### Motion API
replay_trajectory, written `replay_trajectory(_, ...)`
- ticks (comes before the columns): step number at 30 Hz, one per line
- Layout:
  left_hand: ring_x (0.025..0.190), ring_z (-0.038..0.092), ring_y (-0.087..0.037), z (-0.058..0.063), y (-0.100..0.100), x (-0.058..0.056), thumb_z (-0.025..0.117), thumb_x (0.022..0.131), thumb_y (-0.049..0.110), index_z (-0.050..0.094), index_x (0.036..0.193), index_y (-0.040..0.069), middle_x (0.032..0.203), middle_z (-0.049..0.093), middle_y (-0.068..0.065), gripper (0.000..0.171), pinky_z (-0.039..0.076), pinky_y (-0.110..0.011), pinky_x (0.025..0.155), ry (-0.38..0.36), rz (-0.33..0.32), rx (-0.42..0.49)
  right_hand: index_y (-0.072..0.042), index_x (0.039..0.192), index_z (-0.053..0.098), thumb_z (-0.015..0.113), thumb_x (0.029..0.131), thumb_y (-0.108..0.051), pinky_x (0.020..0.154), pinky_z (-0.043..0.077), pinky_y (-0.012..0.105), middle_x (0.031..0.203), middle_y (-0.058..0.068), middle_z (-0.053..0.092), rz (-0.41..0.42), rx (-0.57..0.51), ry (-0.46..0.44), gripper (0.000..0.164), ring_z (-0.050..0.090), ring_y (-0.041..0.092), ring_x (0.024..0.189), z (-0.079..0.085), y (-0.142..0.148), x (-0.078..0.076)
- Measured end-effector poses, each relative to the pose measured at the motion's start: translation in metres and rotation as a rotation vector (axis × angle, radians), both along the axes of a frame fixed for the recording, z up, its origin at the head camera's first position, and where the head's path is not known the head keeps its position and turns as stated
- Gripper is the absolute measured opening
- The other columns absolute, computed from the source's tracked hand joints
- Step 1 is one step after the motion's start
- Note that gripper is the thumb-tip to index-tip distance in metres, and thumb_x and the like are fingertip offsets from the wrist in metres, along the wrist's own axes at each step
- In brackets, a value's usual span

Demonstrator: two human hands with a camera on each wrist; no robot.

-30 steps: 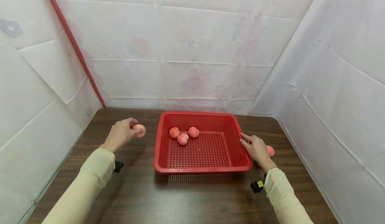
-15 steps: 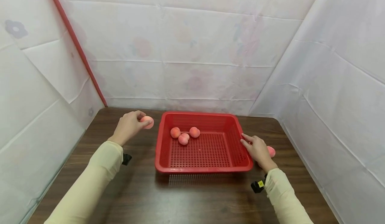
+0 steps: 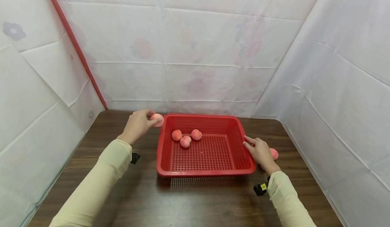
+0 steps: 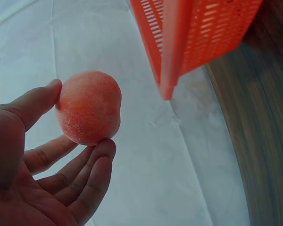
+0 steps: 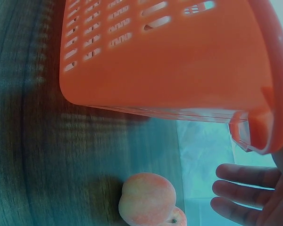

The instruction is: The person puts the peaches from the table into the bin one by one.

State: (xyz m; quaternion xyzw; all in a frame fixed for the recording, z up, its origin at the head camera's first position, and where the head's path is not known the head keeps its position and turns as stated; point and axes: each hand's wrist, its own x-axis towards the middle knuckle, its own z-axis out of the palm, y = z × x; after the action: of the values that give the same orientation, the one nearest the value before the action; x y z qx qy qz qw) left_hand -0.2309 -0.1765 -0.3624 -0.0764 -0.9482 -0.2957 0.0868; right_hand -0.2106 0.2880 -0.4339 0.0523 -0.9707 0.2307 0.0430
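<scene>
My left hand (image 3: 138,125) pinches a peach (image 4: 88,107) between thumb and fingertips, beside the far left corner of a red plastic basket (image 3: 205,172). In the left wrist view, the peach is apart from the basket's rim (image 4: 172,52). My right hand (image 3: 259,151) rests on the basket's right rim, thumb and index finger laid over it. Its other fingers (image 5: 240,188) extend straight outside the basket in the right wrist view. Three peaches (image 3: 185,141) lie close together in the basket's left part.
Right of the basket, a peach (image 5: 147,198) lies on the brown wooden table (image 3: 195,203), with another peach (image 5: 178,218) partly behind it. The right hand hides part of this spot in the head view. White patterned sheets (image 3: 195,50) enclose the table's back and sides.
My left hand has carried the peach rightward and a little away from me, up to the basket's far left corner. My right hand and the basket have stayed in place.
</scene>
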Motion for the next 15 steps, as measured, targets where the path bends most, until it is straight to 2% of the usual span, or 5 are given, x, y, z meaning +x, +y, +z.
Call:
replay_trajectory(8, 0.098, 0.066, -0.030, 0.005, 0.018, -0.004, 0.070, 0.089, 0.037, 0.066, 0.118, 0.005, 0.110, 0.070, -0.014, 0.044, 0.052, -0.047, 0.085, 0.006, -0.068, 0.011, -0.011, 0.134, 0.060, 0.063, 0.094, -0.030, 0.060, 0.041, 0.028, 0.090, 0.015, 0.064, 0.004, -0.009, 0.021, 0.044, 0.052, 0.020, 0.069, -0.002, 0.000, 0.001)
replay_trajectory(15, 0.100, 0.066, -0.030, 0.006, 0.031, -0.010, 0.072, 0.088, 0.035, 0.068, 0.115, 0.006, 0.110, 0.071, -0.013, 0.040, 0.051, -0.046, 0.087, 0.050, -0.089, 0.006, -0.011, 0.135, 0.059, 0.063, 0.094, -0.029, 0.060, 0.041, 0.028, 0.090, 0.016, 0.064, -0.007, -0.021, 0.002, 0.045, 0.053, 0.021, 0.070, -0.002, 0.001, 0.000)
